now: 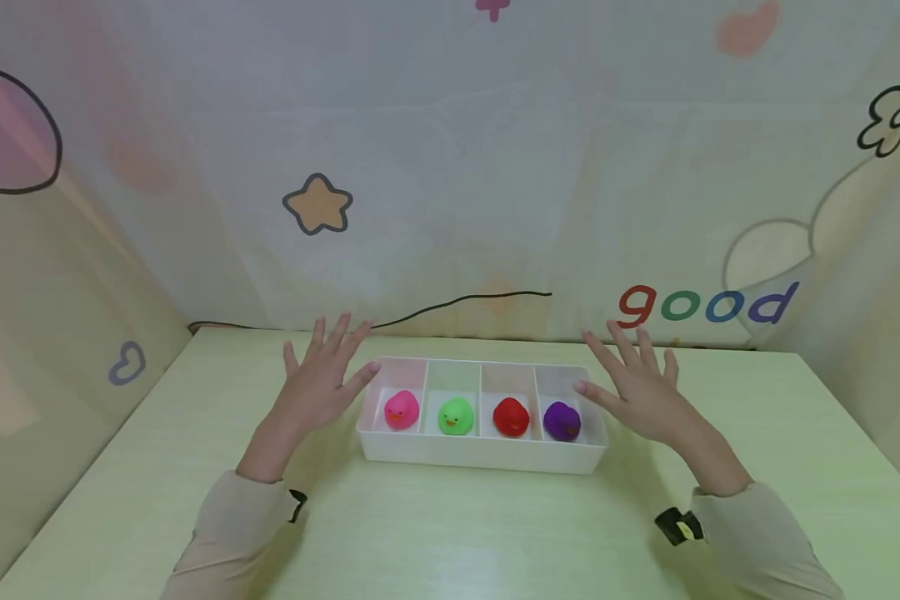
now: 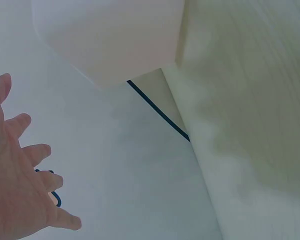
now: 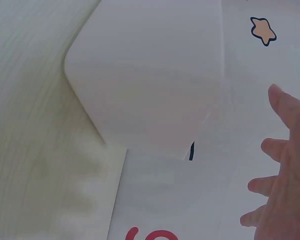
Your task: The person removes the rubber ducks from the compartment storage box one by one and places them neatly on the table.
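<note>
The left hand (image 1: 317, 390) has its fingers spread wide and holds nothing; it hovers beside the left end of a white tray (image 1: 480, 455), and the left wrist view shows a gap between thumb and tray. A star (image 1: 318, 204) is printed on the cloth beyond this hand.

The tray sits upright on the table (image 1: 435, 533) between the two hands. Its long axis runs from the left hand across to the right one, the right end very slightly nearer the person. Three dividers make four compartments, each with one small duck. The pink duck (image 1: 402, 410), nearest the left hand, turns its beak towards the person and a little left. The green duck (image 1: 456, 416) next to it faces much the same way. The red duck's (image 1: 511, 417) facing cannot be told. The purple duck (image 1: 562, 422), nearest the right hand (image 1: 642, 398), points its beak towards the person and rightward.

The right hand, fingers also spread and grasping nothing, hovers beside the tray's right end, apart from it in the right wrist view. Coloured lettering reading "good" (image 1: 681, 306) lies beyond it.
</note>
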Motion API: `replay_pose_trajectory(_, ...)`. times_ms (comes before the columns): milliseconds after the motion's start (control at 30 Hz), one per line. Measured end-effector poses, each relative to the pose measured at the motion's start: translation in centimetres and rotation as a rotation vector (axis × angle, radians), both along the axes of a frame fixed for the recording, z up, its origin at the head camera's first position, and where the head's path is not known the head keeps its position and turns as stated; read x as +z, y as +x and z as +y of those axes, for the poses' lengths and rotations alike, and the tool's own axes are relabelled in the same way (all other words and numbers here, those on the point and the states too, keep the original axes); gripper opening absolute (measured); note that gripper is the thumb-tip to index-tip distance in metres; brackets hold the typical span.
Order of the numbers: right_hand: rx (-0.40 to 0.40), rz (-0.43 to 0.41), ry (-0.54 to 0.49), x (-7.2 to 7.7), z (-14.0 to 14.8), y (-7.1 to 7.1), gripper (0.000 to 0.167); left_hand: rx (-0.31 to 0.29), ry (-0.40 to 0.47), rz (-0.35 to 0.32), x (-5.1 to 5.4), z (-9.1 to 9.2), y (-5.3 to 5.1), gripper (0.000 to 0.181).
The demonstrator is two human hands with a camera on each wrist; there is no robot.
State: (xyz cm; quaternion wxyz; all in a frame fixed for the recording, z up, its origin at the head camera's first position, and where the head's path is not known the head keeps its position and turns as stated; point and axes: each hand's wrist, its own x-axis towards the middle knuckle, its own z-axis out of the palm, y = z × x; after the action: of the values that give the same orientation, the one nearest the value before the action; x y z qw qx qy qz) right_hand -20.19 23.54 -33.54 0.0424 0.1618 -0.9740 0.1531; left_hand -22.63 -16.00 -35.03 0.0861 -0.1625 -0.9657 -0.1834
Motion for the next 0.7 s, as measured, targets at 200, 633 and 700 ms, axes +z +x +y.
replay_pose_trajectory(200, 0.042, 0.018, -0.1, 0.14, -0.49, 0.01, 0.073, -0.023, 0.105, -0.041, 0.18, -0.13, 0.19, 0.064)
replay_pose_trajectory(633, 0.124, -0.059, -0.347, -0.31, -0.84, 0.16, 0.071, -0.141, 0.438, -0.11, -0.29, -0.52, 0.37, 0.064)
replay_pose_trajectory(700, 0.125, -0.087, -0.378, -0.44, -0.82, 0.19, 0.072, -0.153, 0.489, -0.119, -0.46, -0.54, 0.34, 0.064)
